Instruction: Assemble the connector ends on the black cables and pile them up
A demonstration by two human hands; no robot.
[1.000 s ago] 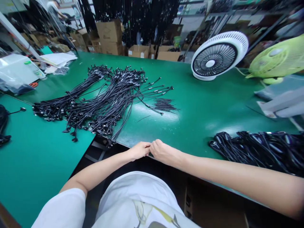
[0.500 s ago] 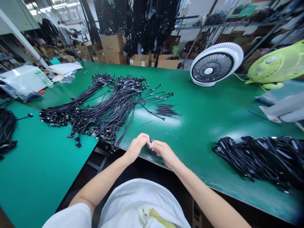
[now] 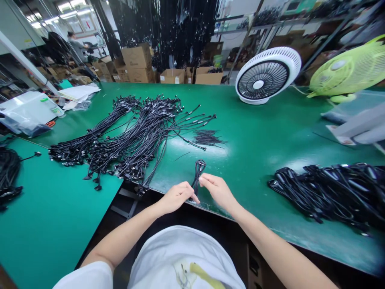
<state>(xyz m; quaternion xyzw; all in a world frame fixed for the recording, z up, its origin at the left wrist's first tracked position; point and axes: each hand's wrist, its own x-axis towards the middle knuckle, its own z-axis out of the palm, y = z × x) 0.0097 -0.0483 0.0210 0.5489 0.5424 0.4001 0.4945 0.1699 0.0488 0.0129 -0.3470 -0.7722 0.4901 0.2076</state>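
A black cable [image 3: 199,168], folded into a narrow looped bundle, stands out over the front edge of the green table between my hands. My right hand [image 3: 219,192] pinches it at the middle, thumb and forefinger together; whether a tie is there is too small to tell. At the bundle's lower end my left hand [image 3: 178,197] is closed around it, one finger pointing out, and the fingers hide that end. Beyond the hands lies a small pile of thin black ties [image 3: 207,137], with one loose tie [image 3: 182,156] nearer to me.
Many loose black cables [image 3: 135,132] spread over the table [image 3: 252,140] to the left. Folded cable bundles [image 3: 325,196] are heaped at right. A white fan [image 3: 264,78] and a yellow-green fan [image 3: 345,70] stand at the back right. Another person [image 3: 76,46] is far off at left.
My hands have moved apart slightly, the right one to the right. The cable bundle, mostly hidden between the fingers before, now shows its upper loop. The view has shifted a little.
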